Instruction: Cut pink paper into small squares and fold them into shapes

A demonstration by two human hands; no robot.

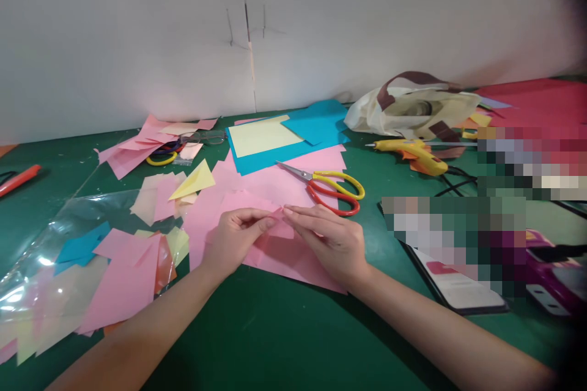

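Observation:
A small piece of pink paper (279, 212) is pinched between my two hands, just above larger pink sheets. My left hand (236, 237) holds its left side between thumb and fingers. Opposite it, my right hand (328, 238) grips the other edge with the fingertips; its thumb is mostly hidden. Below both hands lie the pink sheets (293, 259), spread on the green table. Scissors (332, 188) with one yellow and one red handle rest on the paper just beyond my right hand, blades pointing to the back left.
A clear plastic bag (92, 214) with colored paper scraps lies left. Blue sheets (321, 119) and a cream sheet (257, 135) lie behind. At right are a yellow glue gun (413, 153) with its cord, a cloth bag (413, 107), a phone (472, 293) and a purple power strip (550, 284).

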